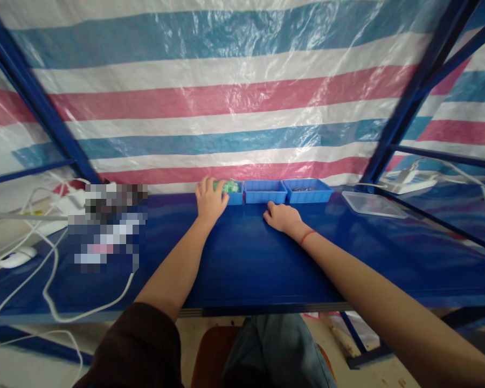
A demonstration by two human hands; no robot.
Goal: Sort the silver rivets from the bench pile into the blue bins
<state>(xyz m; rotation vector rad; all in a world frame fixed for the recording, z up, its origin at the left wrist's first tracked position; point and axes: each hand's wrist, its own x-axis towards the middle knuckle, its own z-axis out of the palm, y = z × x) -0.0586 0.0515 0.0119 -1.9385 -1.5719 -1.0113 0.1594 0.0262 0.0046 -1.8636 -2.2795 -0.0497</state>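
Note:
Three blue plastic bins stand in a row at the back of the blue table. The left bin [237,199] contains green pieces [231,186] that look like plastic. My left hand [210,200] lies over that bin's left end, fingers apart, hiding part of it. The middle bin [265,195] shows little of its contents. Just in front of it, my right hand [283,216] rests low at the table with its fingers curled in; whatever they may hold is hidden. Small dark metallic-looking pieces [304,189] lie in the right bin [313,195].
A clear plastic lid [374,205] lies on the table [242,269] right of the bins. White cables [54,291] and a white mouse [18,257] are on the left, beside a blurred-out area. A power strip [412,184] sits back right. Blue frame posts [36,91] flank a striped sheet [226,102].

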